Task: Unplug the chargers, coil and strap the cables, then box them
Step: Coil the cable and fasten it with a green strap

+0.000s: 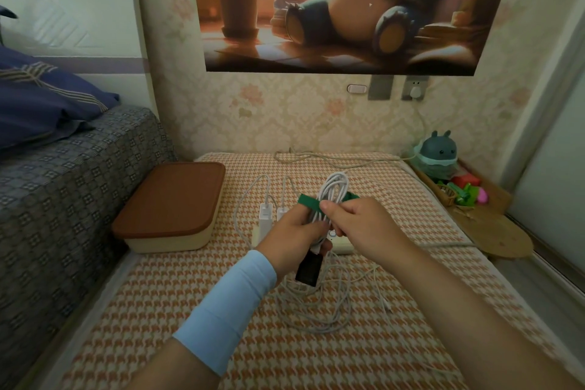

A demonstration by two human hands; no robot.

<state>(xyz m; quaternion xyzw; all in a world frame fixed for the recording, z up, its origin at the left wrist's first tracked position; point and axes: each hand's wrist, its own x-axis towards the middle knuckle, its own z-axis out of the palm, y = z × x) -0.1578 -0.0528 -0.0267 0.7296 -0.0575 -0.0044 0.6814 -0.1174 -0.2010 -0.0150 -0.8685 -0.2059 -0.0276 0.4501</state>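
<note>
The coiled white cable (334,190) stands nearly upright. Its long axis runs from the loop above the fingers down to a black charger (309,269) hanging below the left hand (294,241). A green strap (308,200) crosses it sideways. Just beyond the fingers stand white chargers (265,215); a lidded box (171,199) lies to their left, loose cable (316,304) beneath. The left fingers curl round the coil. The right hand (364,225) pinches the strap, both forearms reaching forward.

No writing can be read anywhere (the wall poster (348,6) bears only a cartoon).
</note>
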